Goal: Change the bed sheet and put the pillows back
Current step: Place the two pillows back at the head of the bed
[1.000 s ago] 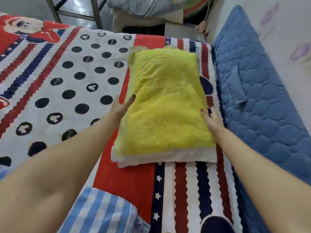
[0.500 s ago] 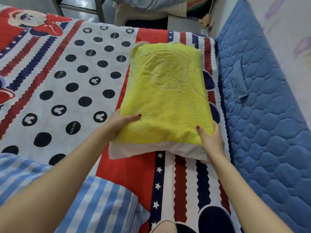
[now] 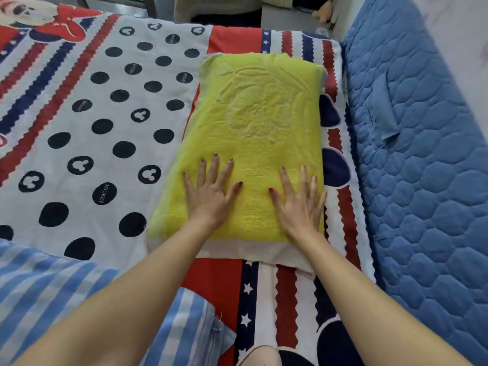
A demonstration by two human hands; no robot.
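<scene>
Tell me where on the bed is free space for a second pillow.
Free: the dotted sheet left of the yellow pillow. Crowded: the right strip between pillow and blue quilt, and near the striped pillow. Both hands, left and right, press on the yellow pillow.

Along the right side runs a blue quilted mattress pad (image 3: 422, 180), stitched in a honeycomb pattern, with a loose blue fabric flap (image 3: 384, 109) lying on it. Beyond it, at the upper right corner, a pale wall (image 3: 459, 30) shows faint purple markings. Past the far edge of the bed, a metal frame (image 3: 116, 2) stands at upper left, and a heap of pale cloth (image 3: 216, 6) lies near the middle. A small tan soft toy (image 3: 323, 13) sits in the gap by the wall. The light is even and soft.
</scene>
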